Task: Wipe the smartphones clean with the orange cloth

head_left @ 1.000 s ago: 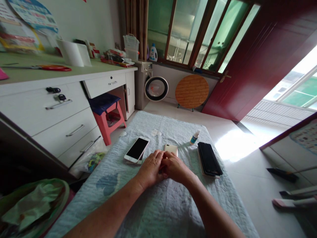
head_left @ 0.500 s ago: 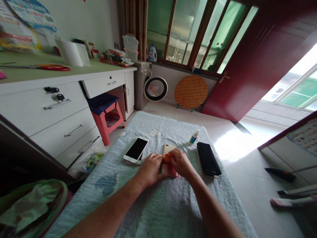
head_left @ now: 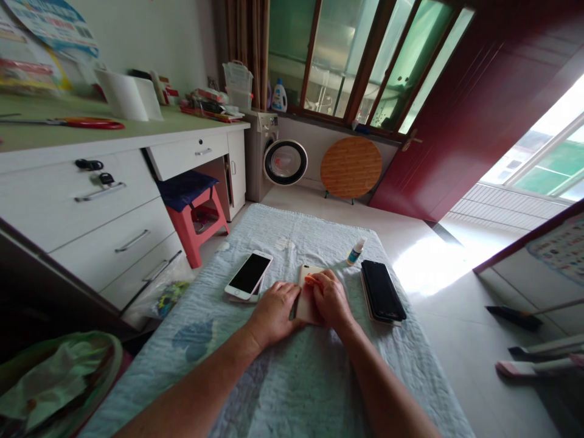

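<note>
A gold phone [head_left: 309,309] lies back up on the cloth-covered table, its camera end pointing away from me. My left hand [head_left: 275,309] grips its left edge, with the thumb at the near corner. Bunched in the fingers of my right hand [head_left: 333,299] is a small orange cloth [head_left: 312,280], pressed against the upper part of the phone's back. Part of the phone is hidden under that hand. To the left, a white phone [head_left: 250,275] rests screen up on another flat device. A small spray bottle [head_left: 356,251] stands beyond my right hand.
A black phone [head_left: 383,291] lies stacked on another device at the right. The pale quilted cover [head_left: 292,389] is wrinkled. Left of the table are a pink stool [head_left: 194,222], white drawers [head_left: 114,219] and a lined bin [head_left: 59,377]. A washing machine door [head_left: 286,162] hangs open behind.
My right hand has shifted slightly up and to the right with the orange cloth, uncovering more of the phone's lower back. My left hand keeps its hold on the edge.
</note>
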`<state>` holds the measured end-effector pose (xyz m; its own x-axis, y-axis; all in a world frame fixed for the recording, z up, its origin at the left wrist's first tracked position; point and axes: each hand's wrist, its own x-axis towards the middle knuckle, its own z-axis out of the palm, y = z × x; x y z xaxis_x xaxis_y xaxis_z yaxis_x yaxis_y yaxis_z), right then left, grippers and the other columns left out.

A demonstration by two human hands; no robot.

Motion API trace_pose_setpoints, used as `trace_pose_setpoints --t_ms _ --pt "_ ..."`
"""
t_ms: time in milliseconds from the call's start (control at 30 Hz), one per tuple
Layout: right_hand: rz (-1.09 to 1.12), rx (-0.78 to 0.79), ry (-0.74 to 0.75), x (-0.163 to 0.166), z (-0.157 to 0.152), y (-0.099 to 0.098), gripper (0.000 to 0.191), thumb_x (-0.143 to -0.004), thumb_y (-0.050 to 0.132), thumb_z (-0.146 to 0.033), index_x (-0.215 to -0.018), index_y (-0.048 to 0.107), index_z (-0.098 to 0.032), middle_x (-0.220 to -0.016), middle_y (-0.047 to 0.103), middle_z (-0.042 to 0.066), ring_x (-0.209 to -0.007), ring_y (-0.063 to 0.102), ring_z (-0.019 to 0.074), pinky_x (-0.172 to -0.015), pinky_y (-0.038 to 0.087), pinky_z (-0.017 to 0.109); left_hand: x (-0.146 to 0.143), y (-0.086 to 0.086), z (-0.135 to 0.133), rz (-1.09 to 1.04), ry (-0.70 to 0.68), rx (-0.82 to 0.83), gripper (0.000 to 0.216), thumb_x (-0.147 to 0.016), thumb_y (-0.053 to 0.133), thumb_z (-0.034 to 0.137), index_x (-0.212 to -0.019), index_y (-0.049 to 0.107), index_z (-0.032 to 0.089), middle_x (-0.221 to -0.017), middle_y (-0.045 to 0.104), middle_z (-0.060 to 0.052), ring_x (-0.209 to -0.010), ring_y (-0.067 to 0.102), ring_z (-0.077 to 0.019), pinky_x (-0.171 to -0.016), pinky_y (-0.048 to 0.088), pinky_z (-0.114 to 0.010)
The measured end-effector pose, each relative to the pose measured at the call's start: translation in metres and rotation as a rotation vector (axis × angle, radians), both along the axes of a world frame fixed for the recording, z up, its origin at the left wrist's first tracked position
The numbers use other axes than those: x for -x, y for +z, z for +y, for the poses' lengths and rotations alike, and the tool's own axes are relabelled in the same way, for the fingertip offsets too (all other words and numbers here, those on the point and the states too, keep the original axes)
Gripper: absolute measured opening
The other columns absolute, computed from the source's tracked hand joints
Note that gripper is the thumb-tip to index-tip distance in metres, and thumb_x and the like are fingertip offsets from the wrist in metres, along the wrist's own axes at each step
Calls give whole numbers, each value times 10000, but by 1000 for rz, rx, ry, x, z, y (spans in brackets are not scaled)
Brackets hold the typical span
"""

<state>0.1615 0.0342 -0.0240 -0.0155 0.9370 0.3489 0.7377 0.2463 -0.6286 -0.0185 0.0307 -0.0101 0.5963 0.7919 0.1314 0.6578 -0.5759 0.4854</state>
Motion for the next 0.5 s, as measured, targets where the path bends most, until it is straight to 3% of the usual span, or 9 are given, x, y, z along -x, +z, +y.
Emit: trace_pose_setpoints --t_ms 267,500 --pt "-141 -22 151 2 -5 4 340 -818 495 -35 -992 724 -217 -940 628 41 -912 545 175 -859 427 276 1 0 0 -18 -5 20 599 -723 727 438 -1241 548 198 -1198 614 -91 -1123 524 -302 -1000 412 -402" --pt "-293 -11 37 2 -6 10 287 -897 479 -90 -960 729 -216 -937 636 53 -876 502 191 -821 396 294 1 2 -1 -14 -2 24 538 -735 711 457 -1189 566 209 -1168 624 -91 -1108 529 -311 -976 422 -409"
